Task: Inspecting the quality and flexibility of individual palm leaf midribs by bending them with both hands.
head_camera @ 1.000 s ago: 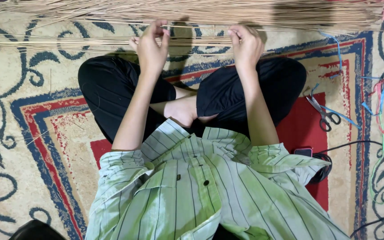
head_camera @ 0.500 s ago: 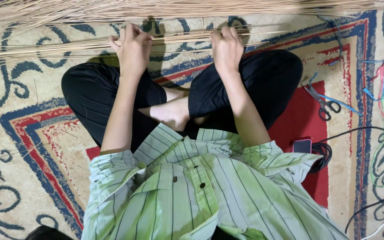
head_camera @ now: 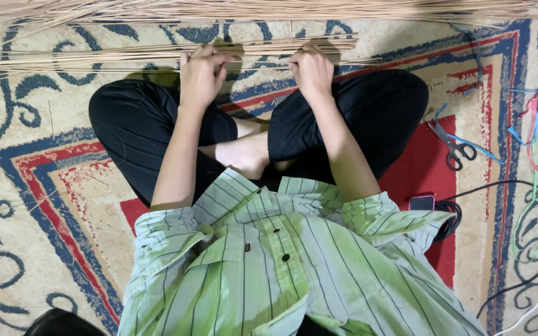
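Two curled fists, left hand and right hand, around thin reed stalks.

I see both forearms reaching far over my crossed legs, elbows tucked near the body. My left hand and right hand sit level, fingers curled shut, knuckles up.
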